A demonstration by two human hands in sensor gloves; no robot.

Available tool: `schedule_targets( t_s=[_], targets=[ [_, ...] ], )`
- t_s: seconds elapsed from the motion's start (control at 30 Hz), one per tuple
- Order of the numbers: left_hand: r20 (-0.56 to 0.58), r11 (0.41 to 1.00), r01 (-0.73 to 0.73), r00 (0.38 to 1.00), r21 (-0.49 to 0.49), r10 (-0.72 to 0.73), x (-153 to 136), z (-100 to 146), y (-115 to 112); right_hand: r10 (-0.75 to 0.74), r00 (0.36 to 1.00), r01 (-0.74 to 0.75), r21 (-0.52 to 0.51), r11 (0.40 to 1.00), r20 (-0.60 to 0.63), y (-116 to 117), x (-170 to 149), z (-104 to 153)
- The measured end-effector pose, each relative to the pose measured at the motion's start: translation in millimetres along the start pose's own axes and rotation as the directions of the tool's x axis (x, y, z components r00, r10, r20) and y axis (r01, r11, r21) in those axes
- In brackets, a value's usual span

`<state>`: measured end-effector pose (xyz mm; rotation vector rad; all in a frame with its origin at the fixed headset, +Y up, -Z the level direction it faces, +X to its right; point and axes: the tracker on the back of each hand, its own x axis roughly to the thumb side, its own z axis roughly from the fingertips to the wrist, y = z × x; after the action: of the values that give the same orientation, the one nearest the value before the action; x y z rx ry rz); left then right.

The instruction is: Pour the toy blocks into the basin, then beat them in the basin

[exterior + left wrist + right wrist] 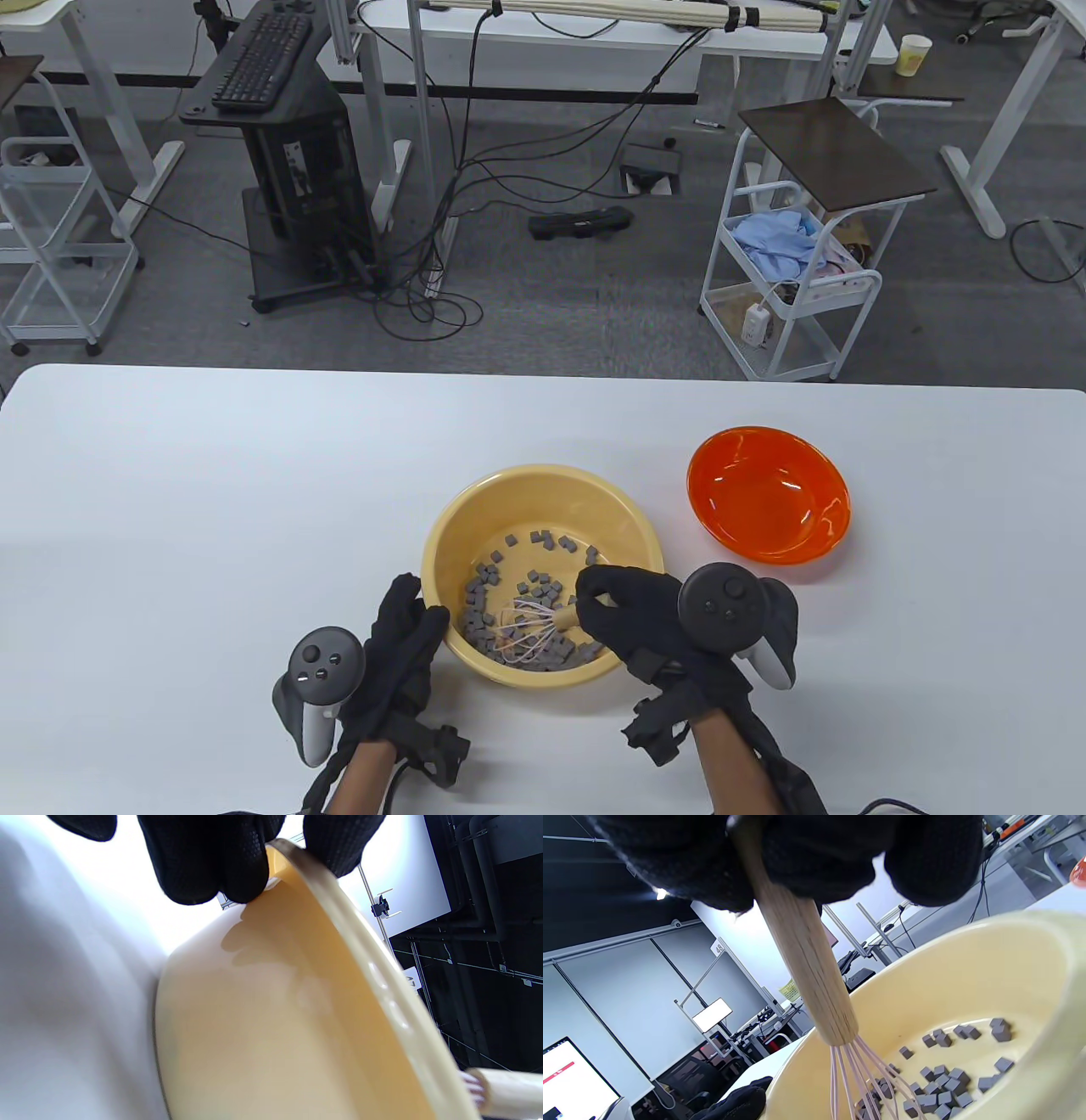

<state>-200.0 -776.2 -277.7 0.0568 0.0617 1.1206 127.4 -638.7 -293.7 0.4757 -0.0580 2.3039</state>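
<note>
The yellow basin (pixel 543 509) stands in the middle of the table with several grey toy blocks (pixel 543 587) scattered on its bottom. My right hand (pixel 604 604) grips the wooden handle of a whisk (pixel 533 635), whose pink wires sit among the blocks at the near side. In the right wrist view the whisk (pixel 806 955) slants down from my fingers into the basin (pixel 967 976) among the blocks (pixel 946 1077). My left hand (pixel 420 611) holds the basin's left rim. In the left wrist view its fingers (pixel 203 861) pinch the rim of the basin (pixel 275 1005).
An orange bowl (pixel 768 492) stands to the right of the basin, behind my right hand, with nothing in it. The white table (pixel 212 509) stretches to both sides. Carts and desks stand on the floor beyond the far edge.
</note>
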Motion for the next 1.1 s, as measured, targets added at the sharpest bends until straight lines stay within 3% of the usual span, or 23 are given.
schedule_targets(
  t_s=[0.2, 0.37, 0.7, 0.77, 0.83, 1.1],
  targets=[
    [0.000, 1.000, 0.002, 1.000, 0.000, -0.002, -0.1, -0.1, 0.0, 0.139, 0.990, -0.140, -0.059, 0.988, -0.028, -18.1, 9.8, 8.1],
    [0.000, 1.000, 0.002, 1.000, 0.000, -0.002, -0.2, -0.1, -0.1, 0.253, 0.967, -0.256, -0.095, 0.962, -0.042, -19.9, 17.9, 11.9],
    [0.002, 1.000, 0.001, 1.000, -0.001, -0.001, -0.4, -0.1, 0.2, 0.411, 0.910, -0.415, -0.172, 0.893, -0.058, 2.8, 19.8, 8.2],
    [0.002, 1.000, -0.001, 1.000, -0.002, 0.001, -0.5, -0.2, 0.2, 0.405, 0.913, -0.406, -0.230, 0.884, -0.056, 6.6, 18.1, 8.0],
    [0.002, 1.000, -0.003, 1.000, -0.005, 0.003, -0.4, -0.3, 0.3, 0.443, 0.894, -0.448, -0.206, 0.870, -0.071, 11.9, 13.0, 5.3],
    [0.001, 1.000, -0.002, 1.000, -0.005, 0.002, -0.2, -0.4, 0.1, 0.359, 0.930, -0.367, -0.173, 0.914, -0.073, 33.9, -9.3, -3.1]
  ],
)
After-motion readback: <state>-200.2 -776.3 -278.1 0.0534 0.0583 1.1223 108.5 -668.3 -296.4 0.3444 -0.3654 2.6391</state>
